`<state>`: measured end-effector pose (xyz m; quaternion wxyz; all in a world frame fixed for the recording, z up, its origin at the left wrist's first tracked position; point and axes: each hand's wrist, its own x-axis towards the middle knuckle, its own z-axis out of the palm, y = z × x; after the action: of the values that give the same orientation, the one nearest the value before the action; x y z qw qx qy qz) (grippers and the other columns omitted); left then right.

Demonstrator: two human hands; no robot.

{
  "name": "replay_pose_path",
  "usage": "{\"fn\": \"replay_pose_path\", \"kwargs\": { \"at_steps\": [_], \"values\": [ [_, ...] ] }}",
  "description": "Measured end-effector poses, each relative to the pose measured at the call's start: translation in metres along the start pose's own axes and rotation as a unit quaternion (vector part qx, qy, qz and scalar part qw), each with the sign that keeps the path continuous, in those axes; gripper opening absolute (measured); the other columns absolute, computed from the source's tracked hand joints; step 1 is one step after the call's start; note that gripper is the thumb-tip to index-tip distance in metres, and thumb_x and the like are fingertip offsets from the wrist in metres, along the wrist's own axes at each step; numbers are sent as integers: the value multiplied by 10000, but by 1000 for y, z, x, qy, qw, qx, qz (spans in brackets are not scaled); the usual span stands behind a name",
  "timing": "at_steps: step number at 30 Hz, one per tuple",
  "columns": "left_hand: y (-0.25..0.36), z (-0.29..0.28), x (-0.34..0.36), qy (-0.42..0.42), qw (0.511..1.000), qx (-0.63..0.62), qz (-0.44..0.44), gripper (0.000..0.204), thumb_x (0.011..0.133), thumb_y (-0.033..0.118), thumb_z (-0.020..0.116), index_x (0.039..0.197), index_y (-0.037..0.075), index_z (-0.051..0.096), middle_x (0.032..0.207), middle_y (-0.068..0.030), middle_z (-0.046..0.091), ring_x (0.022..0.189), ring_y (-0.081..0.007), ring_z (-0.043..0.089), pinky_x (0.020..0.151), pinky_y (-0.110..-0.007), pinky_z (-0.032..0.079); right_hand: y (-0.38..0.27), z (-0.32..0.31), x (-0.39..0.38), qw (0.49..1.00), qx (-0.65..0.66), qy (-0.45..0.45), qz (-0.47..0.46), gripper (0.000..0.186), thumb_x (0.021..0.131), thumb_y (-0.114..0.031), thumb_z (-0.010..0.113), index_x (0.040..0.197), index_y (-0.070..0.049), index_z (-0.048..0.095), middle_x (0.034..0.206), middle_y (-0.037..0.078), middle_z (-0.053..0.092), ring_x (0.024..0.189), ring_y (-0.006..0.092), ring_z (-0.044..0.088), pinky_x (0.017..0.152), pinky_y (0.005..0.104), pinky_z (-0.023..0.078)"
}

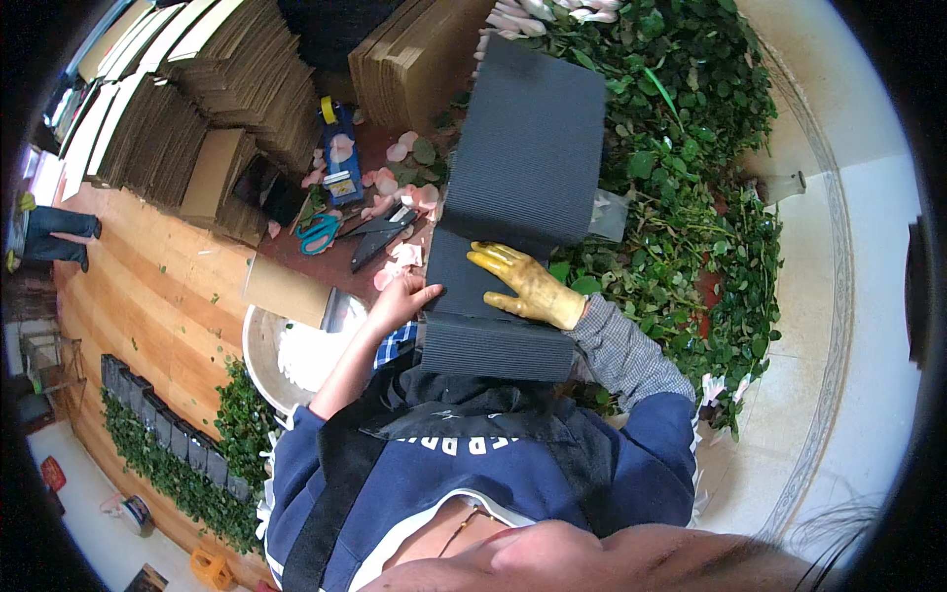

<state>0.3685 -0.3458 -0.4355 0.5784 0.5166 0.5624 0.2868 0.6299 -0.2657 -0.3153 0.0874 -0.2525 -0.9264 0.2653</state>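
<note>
A black corrugated cardboard sheet [528, 148] lies in front of me, creased across into a long far panel, a middle section and a near flap. My right hand [528, 286], in a yellow glove, rests flat on the middle section with its fingers stretched to the left. My bare left hand [402, 299] is at the sheet's left edge, thumb on top and the other fingers partly hidden, pinching that edge. Left of the sheet lie a black stapler [380, 237], scissors with teal handles [319, 234] and loose pink petals [400, 264].
A blue tape dispenser [338, 158] stands beyond the scissors. Flat cardboard stacks [237, 69] fill the back left. Leafy cut stems [681, 217] cover the right side, with pale wrapped blooms [523, 18] at the back. A white bin [258, 360] sits at my left; dark-wrapped bundles [168, 429] line the floor.
</note>
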Motion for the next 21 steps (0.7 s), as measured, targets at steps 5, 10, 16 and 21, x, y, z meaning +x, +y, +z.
{"fn": "replay_pose_path", "kwargs": {
  "at_steps": [5,10,16,21],
  "values": [
    [30,7,-19,67,990,121,-22,357,897,381,720,873,25,733,749,-164,680,716,-283,675,678,-398,499,-18,-18,18,993,-105,-5,57,680,847,-286,726,1421,-29,467,1420,205,519,1300,354,518,1104,418,430],
    [61,-16,-19,96,935,328,97,338,866,370,723,824,35,720,779,-156,681,780,-323,691,704,-437,530,-5,21,16,940,-273,-180,98,808,941,-467,573,1573,-98,230,1633,119,265,1469,288,325,1176,408,300],
    [194,-30,-9,-71,878,300,367,345,860,246,757,1104,26,651,1056,-141,661,993,-332,653,856,-403,538,5,40,12,954,-213,-161,134,757,966,-381,559,1586,-116,214,1640,109,253,1430,301,384,1131,438,344],
    [232,-3,89,-243,767,584,108,1050,826,784,520,1462,-43,394,1547,-259,351,1443,-383,346,1111,-442,406,11,30,16,968,-78,-169,166,726,920,-331,622,1555,-180,305,1588,84,351,1421,304,393,1180,460,303]
  ]
}}
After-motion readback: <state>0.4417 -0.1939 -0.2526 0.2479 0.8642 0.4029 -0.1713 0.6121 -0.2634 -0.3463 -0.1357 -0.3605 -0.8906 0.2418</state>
